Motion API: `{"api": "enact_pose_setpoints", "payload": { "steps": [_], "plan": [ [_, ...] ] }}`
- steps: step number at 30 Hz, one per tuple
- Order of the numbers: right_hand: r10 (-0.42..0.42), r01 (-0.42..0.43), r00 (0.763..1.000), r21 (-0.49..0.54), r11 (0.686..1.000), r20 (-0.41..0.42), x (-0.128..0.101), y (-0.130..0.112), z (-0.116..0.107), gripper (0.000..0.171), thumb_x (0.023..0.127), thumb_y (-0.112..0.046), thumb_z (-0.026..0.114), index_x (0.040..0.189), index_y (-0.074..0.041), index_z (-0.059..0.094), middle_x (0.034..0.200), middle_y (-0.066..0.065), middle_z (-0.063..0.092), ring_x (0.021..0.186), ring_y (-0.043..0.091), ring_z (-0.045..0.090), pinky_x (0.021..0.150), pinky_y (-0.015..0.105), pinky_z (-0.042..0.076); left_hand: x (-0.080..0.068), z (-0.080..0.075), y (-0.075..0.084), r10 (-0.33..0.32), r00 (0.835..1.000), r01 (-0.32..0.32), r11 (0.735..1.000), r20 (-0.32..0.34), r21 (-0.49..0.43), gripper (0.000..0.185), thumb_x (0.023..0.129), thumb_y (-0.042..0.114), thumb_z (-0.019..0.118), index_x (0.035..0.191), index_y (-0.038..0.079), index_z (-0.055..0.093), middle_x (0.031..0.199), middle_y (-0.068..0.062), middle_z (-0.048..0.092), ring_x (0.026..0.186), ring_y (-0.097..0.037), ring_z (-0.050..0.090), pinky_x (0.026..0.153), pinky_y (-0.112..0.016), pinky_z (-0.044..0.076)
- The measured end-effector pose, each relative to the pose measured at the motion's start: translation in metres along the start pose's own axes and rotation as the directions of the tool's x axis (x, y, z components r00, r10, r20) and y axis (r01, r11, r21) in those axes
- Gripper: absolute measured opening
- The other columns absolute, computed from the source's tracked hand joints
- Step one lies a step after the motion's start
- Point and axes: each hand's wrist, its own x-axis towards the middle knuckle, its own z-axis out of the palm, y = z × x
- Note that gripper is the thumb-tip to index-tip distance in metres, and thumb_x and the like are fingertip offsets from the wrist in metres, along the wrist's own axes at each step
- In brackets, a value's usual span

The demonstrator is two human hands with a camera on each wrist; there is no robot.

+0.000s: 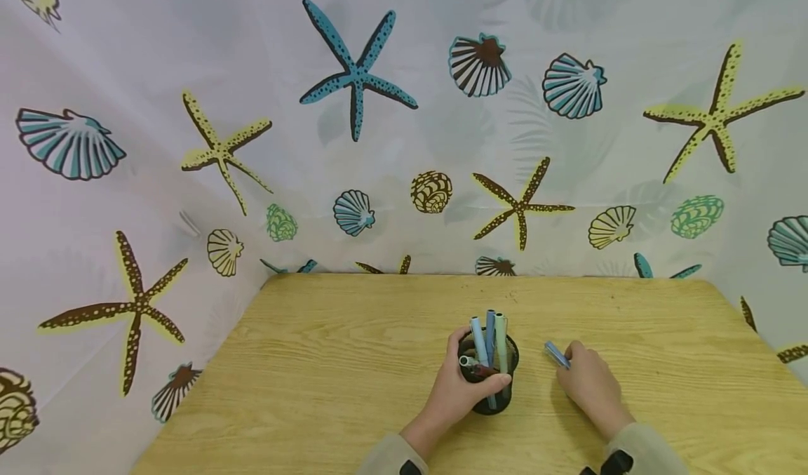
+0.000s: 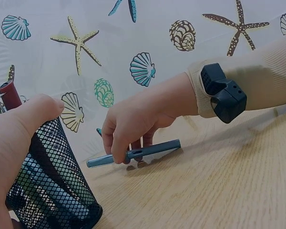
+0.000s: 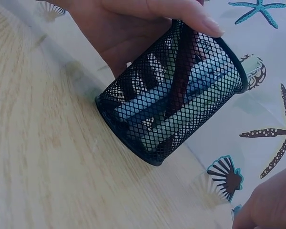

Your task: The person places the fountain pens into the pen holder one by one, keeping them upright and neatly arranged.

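Note:
My left hand [image 1: 453,385] grips a black mesh pen holder [image 3: 181,90], the thumb over its near rim and the fingers around its far side. Several pens stand in the holder: a light blue pen [image 1: 479,342], a darker blue one [image 1: 490,326], a pale green one [image 1: 501,335] and a dark red one [image 2: 10,95]. To the right of the holder, my right hand [image 1: 592,382] pinches a blue pen [image 2: 157,148] from above, thumb against fingers. That pen lies nearly level, at or just above the tabletop; whether it touches cannot be told.
A wooden table [image 1: 328,370] lies under both hands and reaches back to a white curtain [image 1: 416,138] printed with starfish and shells. The curtain also hangs along the left and right sides. A dark camera [image 2: 224,93] is strapped to the right wrist.

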Motion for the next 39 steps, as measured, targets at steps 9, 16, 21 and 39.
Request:
{"api": "enact_pose_setpoints", "payload": {
  "steps": [9, 16, 21, 39],
  "plan": [
    [0.000, 0.000, 1.000, 0.035, 0.999, -0.019, -0.004, -0.005, -0.007, 0.032, 0.084, -0.008, 0.055, 0.112, 0.007, 0.051, 0.080, 0.013, 0.053, 0.060, 0.021, 0.047, 0.048, 0.031, 0.038, 0.000, 0.000, -0.001, -0.015, 1.000, 0.015, 1.000, -0.006, -0.002, 0.081, 0.076, 0.035, 0.077, 0.138, 0.037, 0.025, 0.132, 0.001, 0.040, 0.117, -0.019, 0.045, 0.087, -0.038, 0.046],
    [-0.015, 0.017, 0.998, 0.045, 0.999, -0.064, -0.007, -0.012, -0.012, 0.034, 0.084, -0.008, 0.056, 0.114, 0.008, 0.051, 0.079, 0.014, 0.051, 0.059, 0.021, 0.045, 0.046, 0.031, 0.036, 0.000, 0.000, -0.001, -0.016, 1.000, 0.016, 1.000, -0.001, -0.017, 0.082, 0.076, 0.036, 0.077, 0.139, 0.036, 0.025, 0.133, 0.001, 0.039, 0.118, -0.019, 0.044, 0.087, -0.037, 0.046],
    [-0.035, 0.042, 0.995, 0.075, 0.996, -0.093, -0.009, -0.019, -0.014, 0.033, 0.086, -0.010, 0.056, 0.115, 0.004, 0.053, 0.078, 0.012, 0.051, 0.057, 0.020, 0.045, 0.045, 0.030, 0.036, 0.000, 0.000, -0.002, -0.004, 1.000, 0.004, 1.000, -0.001, -0.016, 0.081, 0.077, 0.034, 0.077, 0.139, 0.037, 0.025, 0.132, 0.001, 0.039, 0.117, -0.019, 0.044, 0.087, -0.037, 0.046],
    [-0.128, 0.175, 0.957, 0.167, 0.970, -0.262, -0.018, -0.043, -0.029, 0.031, 0.089, -0.016, 0.058, 0.116, -0.001, 0.055, 0.086, 0.012, 0.057, 0.056, 0.017, 0.049, 0.044, 0.030, 0.039, -0.001, 0.000, 0.001, 0.004, 1.000, -0.004, 1.000, -0.006, -0.006, 0.081, 0.076, 0.035, 0.077, 0.138, 0.036, 0.025, 0.131, 0.002, 0.040, 0.116, -0.018, 0.045, 0.087, -0.037, 0.045]
  ]
}}
